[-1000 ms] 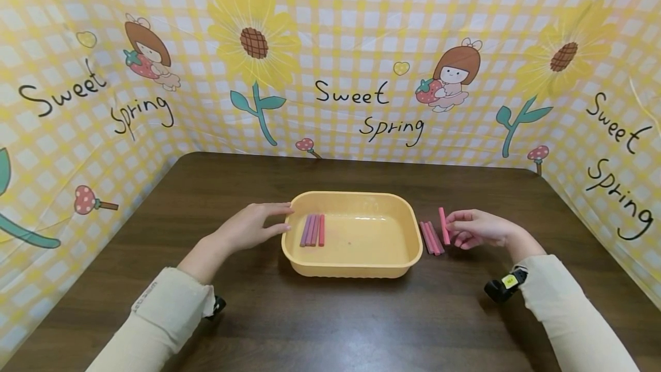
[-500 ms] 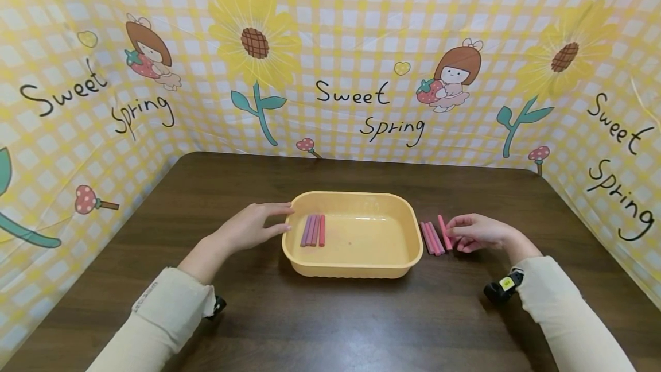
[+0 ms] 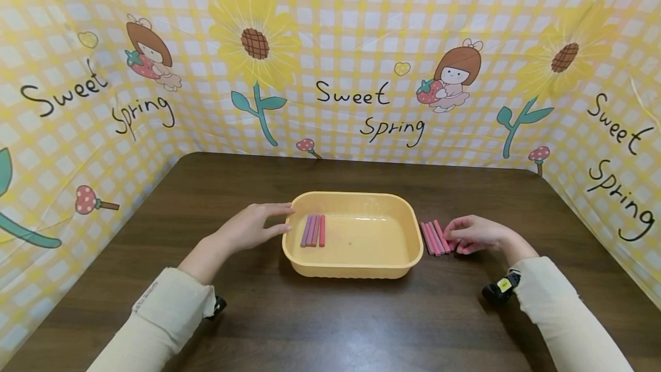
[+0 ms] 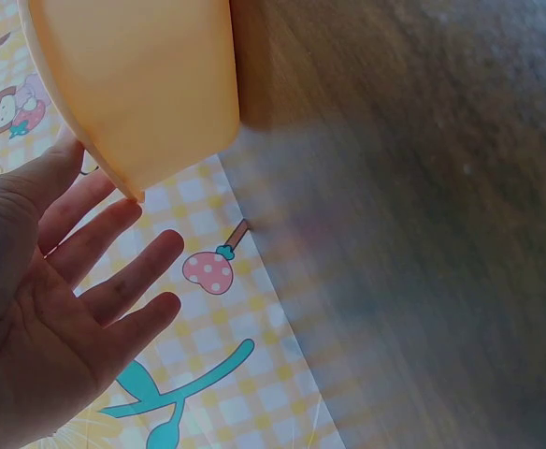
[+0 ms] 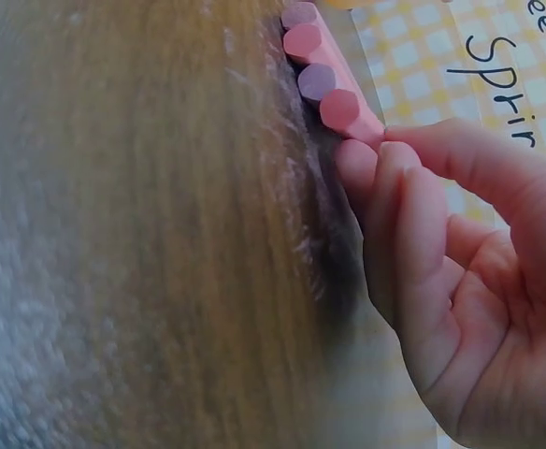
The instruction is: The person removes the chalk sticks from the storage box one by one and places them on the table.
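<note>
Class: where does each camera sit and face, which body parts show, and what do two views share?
Head: worn on the head, facing forward and down at tray, sticks and table; left hand, right hand and sleeves show.
Left wrist: on that wrist, facing the tray's end and cloth; left hand shows.
Right wrist: on that wrist, facing the sticks' ends; right hand shows.
Shared: head and left wrist both show the tray.

Open counter (image 3: 330, 320) in front of the tray (image 3: 352, 271) leaves room to pass. Inside it, a row of sticks (image 3: 312, 231) takes up the left part; the right is free. The left hand (image 3: 256, 226) blocks the left rim; outer sticks (image 3: 435, 238) and the right hand (image 3: 474, 234) crowd the right wall. Patterned cloth (image 3: 341, 45) closes the back.
</note>
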`<state>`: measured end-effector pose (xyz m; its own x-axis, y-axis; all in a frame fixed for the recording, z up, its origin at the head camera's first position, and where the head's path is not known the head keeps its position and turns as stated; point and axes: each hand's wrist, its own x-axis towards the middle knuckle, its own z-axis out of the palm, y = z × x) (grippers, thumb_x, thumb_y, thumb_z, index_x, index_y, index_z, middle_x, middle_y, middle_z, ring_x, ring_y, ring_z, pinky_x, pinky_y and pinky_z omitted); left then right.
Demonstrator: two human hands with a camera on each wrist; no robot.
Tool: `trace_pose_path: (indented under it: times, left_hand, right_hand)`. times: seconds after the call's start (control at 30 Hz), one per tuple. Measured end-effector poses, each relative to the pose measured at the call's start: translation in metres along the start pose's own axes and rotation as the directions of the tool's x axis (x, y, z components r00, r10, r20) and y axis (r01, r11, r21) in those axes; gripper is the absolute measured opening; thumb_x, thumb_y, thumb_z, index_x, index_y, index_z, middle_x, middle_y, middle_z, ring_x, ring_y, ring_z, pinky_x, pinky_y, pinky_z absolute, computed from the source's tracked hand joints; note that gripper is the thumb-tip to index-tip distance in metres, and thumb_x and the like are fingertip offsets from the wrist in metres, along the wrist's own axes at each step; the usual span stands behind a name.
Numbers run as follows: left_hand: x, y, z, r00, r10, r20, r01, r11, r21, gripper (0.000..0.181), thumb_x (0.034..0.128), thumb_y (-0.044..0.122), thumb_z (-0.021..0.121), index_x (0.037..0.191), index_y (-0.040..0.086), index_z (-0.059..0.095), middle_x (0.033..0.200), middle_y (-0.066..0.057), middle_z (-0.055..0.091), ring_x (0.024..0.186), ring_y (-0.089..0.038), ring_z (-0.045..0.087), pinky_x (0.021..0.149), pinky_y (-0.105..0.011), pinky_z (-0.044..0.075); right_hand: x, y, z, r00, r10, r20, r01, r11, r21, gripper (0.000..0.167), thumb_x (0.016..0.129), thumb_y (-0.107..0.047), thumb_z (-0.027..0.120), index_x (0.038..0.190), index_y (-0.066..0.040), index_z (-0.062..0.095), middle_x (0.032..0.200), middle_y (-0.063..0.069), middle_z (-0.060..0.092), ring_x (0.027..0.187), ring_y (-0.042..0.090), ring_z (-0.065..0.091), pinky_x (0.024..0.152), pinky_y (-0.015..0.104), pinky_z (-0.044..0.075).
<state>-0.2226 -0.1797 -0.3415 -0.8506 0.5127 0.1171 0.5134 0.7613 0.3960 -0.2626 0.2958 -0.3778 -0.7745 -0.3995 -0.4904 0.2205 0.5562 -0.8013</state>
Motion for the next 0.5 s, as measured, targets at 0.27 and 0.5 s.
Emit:
trace_pose_path:
  times: [0.27, 0.5]
  left_hand:
    - [-0.0009, 0.0003, 0.0002, 1.0, 0.007, -0.006, -0.007, 1.0, -0.009, 0.043, 0.0896, 0.025, 0.062, 0.127, 0.004, 0.058, 0.135, -0.015, 0.054, 0.124, -0.034, 0.051, 0.104, -0.05, 0.041]
    - [-0.002, 0.0012, -0.0009, 0.998, 0.054, -0.031, -0.054, 0.999, 0.006, 0.044, 0.0905, 0.031, 0.06, 0.124, 0.004, 0.06, 0.132, -0.017, 0.056, 0.12, -0.036, 0.054, 0.1, -0.051, 0.044]
  right_hand:
    - [-0.0006, 0.0012, 0.0016, 1.0, 0.002, -0.001, -0.002, 1.0, -0.002, 0.021, 0.094, -0.018, 0.054, 0.106, 0.0, 0.053, 0.078, -0.002, 0.064, 0.06, 0.002, 0.057, 0.055, 0.014, 0.051]
    - [-0.0012, -0.0001, 0.0019, 1.0, 0.011, -0.005, -0.011, 1.0, -0.009, 0.024, 0.093, -0.018, 0.055, 0.107, 0.002, 0.052, 0.078, -0.001, 0.065, 0.06, 0.002, 0.057, 0.055, 0.014, 0.052]
